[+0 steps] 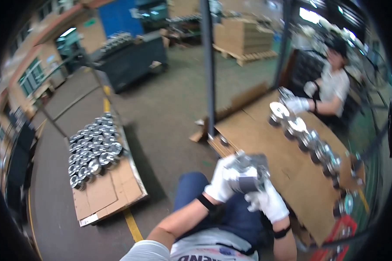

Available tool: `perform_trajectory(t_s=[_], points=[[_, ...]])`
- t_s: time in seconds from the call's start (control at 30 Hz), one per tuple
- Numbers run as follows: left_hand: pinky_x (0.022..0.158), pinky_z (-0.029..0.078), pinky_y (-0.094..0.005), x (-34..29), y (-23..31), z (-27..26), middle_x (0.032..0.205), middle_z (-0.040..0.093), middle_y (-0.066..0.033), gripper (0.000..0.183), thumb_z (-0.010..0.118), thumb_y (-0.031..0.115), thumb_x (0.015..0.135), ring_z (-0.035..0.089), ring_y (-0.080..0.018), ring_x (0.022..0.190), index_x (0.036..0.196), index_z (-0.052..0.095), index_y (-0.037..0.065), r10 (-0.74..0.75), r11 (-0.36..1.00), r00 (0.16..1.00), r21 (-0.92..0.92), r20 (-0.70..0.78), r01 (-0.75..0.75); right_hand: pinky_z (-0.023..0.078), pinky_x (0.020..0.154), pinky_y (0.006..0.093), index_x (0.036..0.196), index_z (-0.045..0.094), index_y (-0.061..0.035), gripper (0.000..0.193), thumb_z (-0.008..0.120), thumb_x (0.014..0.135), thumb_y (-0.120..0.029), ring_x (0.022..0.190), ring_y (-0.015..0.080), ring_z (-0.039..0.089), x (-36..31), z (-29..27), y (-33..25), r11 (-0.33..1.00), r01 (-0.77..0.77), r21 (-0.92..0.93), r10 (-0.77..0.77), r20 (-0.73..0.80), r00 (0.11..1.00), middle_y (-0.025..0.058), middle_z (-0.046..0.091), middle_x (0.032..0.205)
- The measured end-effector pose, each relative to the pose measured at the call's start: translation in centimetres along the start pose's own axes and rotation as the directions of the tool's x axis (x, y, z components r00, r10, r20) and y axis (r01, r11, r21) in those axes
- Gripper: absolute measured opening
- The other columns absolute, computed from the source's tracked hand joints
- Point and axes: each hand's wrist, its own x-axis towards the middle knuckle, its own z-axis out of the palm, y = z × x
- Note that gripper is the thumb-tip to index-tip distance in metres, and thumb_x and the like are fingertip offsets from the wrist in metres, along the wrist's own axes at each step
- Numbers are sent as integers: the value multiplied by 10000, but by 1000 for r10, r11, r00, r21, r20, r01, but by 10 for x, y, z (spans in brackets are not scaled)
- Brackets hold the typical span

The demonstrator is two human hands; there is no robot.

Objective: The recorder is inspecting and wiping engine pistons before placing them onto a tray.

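Note:
In front of my lap I hold a shiny metal housing (244, 179), roundish with a dark grey band, blurred by motion. My left hand (221, 179), in a white glove, is closed around its left side. My right hand (270, 202), also gloved in white, is at the lower right of the housing, its fingers curled below it. Blur hides exactly where those fingers touch. To my right, a row of similar metal parts (320, 152) runs along a cardboard-covered table (252, 124). Across it, a co-worker's gloved hand (297, 105) touches a part at the row's far end.
At left, a flat cart (130, 178) topped with cardboard carries several rows of shiny metal parts (93, 145). An upright dark post (208, 65) stands at the table's left corner. A red crate (342, 235) is at the lower right. A dark bin (133, 63) and stacked boards on a pallet (244, 41) stand farther back.

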Motion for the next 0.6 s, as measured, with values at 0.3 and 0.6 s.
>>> perform_trajectory(t_s=[0.3,0.6], points=[[987,524,-364,-1,5,13,1399,581,-45,673,584,210,1017,648,-166,1166,1611,274,143,-346,866,936,-361,64,345,464,406,261,1114,629,25,272,642,911,-154,547,157,617,-10,10,-34,958,215,-191,-242,-131,961,102,675,783],[1038,486,-380,4,31,38,1478,496,-98,893,655,597,930,509,-196,1342,1568,317,72,-470,882,869,113,155,457,468,419,249,1048,736,12,338,646,722,6,560,113,627,-22,23,-72,784,113,-610,-388,-340,856,56,711,798]])
